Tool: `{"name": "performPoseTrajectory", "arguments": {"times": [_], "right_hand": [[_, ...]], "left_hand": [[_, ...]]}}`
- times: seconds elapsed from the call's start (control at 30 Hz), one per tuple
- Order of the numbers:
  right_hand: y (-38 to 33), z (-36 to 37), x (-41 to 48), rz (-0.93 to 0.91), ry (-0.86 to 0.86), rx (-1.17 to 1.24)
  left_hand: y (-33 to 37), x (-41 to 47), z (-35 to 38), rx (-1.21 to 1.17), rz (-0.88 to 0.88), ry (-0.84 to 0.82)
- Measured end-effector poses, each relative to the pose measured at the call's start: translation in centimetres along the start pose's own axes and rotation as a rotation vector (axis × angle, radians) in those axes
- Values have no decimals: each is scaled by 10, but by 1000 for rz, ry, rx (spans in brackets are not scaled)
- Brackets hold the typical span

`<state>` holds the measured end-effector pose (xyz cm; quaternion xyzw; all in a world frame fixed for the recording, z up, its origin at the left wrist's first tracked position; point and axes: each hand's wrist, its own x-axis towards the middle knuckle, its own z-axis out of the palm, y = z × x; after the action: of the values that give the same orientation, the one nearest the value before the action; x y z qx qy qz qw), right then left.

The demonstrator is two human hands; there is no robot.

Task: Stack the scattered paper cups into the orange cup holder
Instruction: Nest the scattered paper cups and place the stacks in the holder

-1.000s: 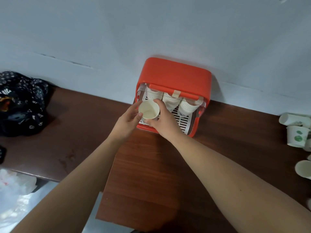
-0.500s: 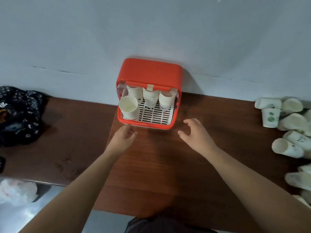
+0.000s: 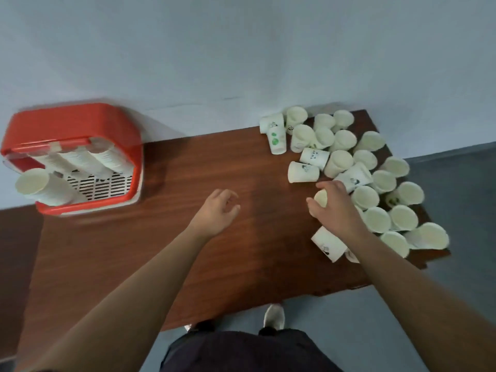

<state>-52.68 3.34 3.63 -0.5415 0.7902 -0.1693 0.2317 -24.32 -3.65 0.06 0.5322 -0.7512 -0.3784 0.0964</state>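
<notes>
The desk (image 3: pixel 255 170) has the holder (image 3: pixel 75 122) far left and loose cups (image 3: pixel 341 159) crowding its right end, where the right hand (image 3: pixel 335 210) seems to curl round one cup (image 3: pixel 320 197), the left hand (image 3: pixel 218 208) slack and empty; a hasty lift could knock neighbours off.

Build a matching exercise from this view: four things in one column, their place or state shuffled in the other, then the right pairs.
Things
1. orange cup holder
2. left hand
3. right hand
4. scattered cups

Place or state
A. holds nothing, above the bare table
B. heaped on the table's right end
C. far left, against the wall, cup stacks inside
D. grips a paper cup

Pairs: 1-C, 2-A, 3-D, 4-B
</notes>
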Motion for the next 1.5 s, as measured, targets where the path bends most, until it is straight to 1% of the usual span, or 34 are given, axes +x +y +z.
{"name": "performPoseTrajectory", "arguments": {"times": [0.17, 0.33, 0.4, 0.53, 0.63, 0.73, 0.87, 0.97, 1.1, 1.17, 1.27, 1.43, 1.5], "right_hand": [[92, -44, -28, 69, 22, 17], [156, -46, -60, 97, 62, 38], [174, -43, -67, 115, 64, 31], [200, -26, -84, 104, 60, -21], [212, -8, -92, 31, 38, -152], [213, 4, -93, -42, 2, -291], [214, 16, -90, -74, 6, -409], [220, 20, -86, -116, 62, -432], [220, 16, -83, -170, 118, -403], [211, 11, -85, -175, 150, -324], [191, 1, -90, -213, 160, -176], [156, -13, -81, -216, 111, 54], [133, -17, -69, -231, 68, 78]], "left_hand": [[82, 23, 79, 29, 46, -132], [129, 36, 142, 165, 100, -253], [140, 42, 163, 261, 166, -328], [157, 44, 201, 410, 312, -438], [156, 49, 223, 600, 445, -501], [152, 52, 235, 699, 464, -524], [152, 48, 247, 812, 456, -516], [146, 43, 250, 760, 417, -469], [128, 35, 240, 548, 330, -379], [119, 33, 230, 401, 259, -317], [107, 27, 207, 189, 85, -227], [93, 11, 154, -26, -68, -101], [87, 4, 127, -142, -122, -21]]}}
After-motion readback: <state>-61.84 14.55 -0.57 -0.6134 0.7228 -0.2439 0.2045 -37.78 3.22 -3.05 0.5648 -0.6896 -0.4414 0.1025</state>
